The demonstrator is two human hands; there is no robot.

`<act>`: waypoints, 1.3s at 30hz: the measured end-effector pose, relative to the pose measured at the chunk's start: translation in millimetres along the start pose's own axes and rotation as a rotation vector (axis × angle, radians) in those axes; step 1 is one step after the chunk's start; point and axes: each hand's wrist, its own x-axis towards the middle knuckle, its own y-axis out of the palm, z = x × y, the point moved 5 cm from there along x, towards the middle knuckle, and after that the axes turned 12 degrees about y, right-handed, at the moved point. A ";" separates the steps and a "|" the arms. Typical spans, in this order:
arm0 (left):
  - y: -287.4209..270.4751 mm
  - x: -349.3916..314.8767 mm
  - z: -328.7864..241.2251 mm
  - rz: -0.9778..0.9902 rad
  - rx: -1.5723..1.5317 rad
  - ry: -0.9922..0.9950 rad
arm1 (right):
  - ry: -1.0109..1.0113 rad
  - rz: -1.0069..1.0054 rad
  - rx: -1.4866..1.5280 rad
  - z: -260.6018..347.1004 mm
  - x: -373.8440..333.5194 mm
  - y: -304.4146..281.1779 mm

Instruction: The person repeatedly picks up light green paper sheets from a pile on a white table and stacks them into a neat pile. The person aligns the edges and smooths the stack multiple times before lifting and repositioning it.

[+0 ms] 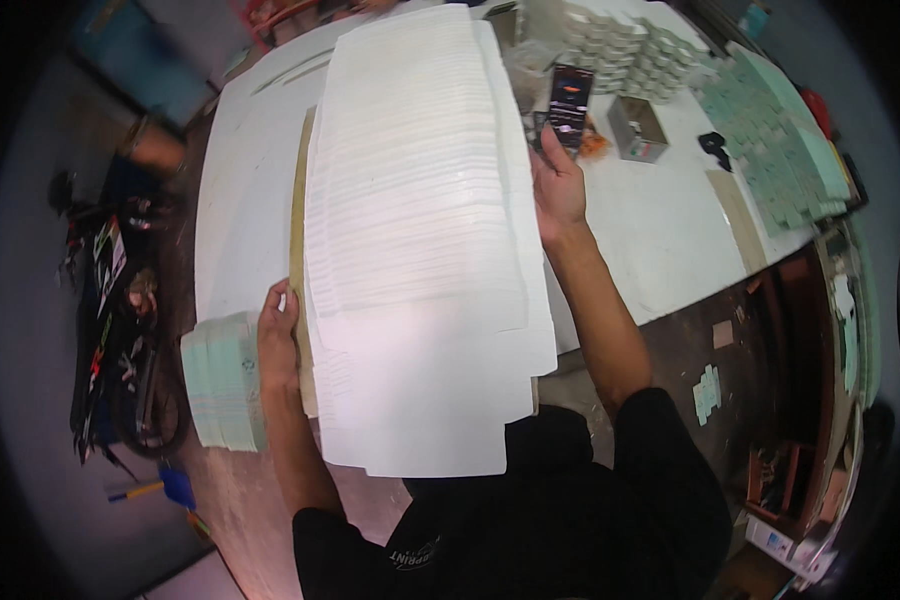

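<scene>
A long layered stack of white card sheets spreads before me, its near end jutting out past the table edge toward my body. Under its left side shows a narrow yellowish-brown board. The curled fingers of my left hand close on the board's left edge. My right hand is at the stack's right edge, thumb pointing up; its other fingers go behind the sheets and are mostly hidden.
Beneath lies a white table. A phone, a small metal box and piles of folded white pieces stand at the back right. Pale green card piles flank both sides: a left bundle and a right pile. A motorbike stands left.
</scene>
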 end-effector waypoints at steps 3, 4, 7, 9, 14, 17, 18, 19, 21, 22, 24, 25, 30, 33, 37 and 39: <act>50.5 19.3 -32.0 0.199 -0.123 0.006 | -0.246 -0.057 -0.129 35.8 -51.4 -11.2; 71.7 24.5 -38.7 0.255 -0.142 0.007 | -0.382 -0.323 -0.276 49.6 -77.4 -14.0; 138.7 26.4 -56.6 0.414 -0.143 0.008 | -0.415 0.142 -0.064 77.8 -146.6 -50.2; 183.6 28.9 -49.0 0.540 -0.113 0.014 | -0.565 -0.008 -0.121 87.5 -205.6 -72.7; 285.4 15.5 -10.1 0.812 -0.020 0.029 | -0.794 -0.346 -0.142 79.9 -326.0 -129.8; 341.4 4.8 29.5 0.986 0.051 -0.029 | -0.900 -0.470 -0.089 64.1 -376.9 -147.0; 358.7 3.4 45.1 1.059 0.078 -0.049 | -0.929 -0.514 -0.084 60.4 -391.7 -158.1; 375.4 0.0 57.7 1.135 0.102 -0.070 | -0.950 -0.592 -0.044 54.7 -406.4 -172.1; 402.5 -5.0 80.1 1.193 0.172 -0.106 | -0.984 -0.655 -0.026 47.9 -427.1 -201.6; 414.9 -4.5 87.8 1.213 0.209 -0.118 | -0.998 -0.669 -0.022 46.3 -434.8 -217.8; 436.4 0.8 106.3 1.260 0.296 -0.140 | -1.013 -0.690 -0.017 42.0 -445.7 -256.5; 446.7 5.0 113.6 1.266 0.330 -0.145 | -1.017 -0.696 -0.022 41.8 -448.6 -274.8; 456.9 27.0 145.3 1.194 0.294 0.042 | -0.991 -0.857 -0.023 48.4 -451.1 -311.7; 437.2 60.2 139.2 0.979 0.258 0.162 | -0.971 -0.962 -0.047 70.6 -433.0 -291.9; 399.3 94.4 123.5 0.772 0.160 0.092 | -0.985 -1.010 -0.064 92.2 -423.0 -234.6; 383.7 103.2 110.4 0.748 0.180 0.077 | -0.948 -1.136 -0.146 100.8 -445.5 -202.9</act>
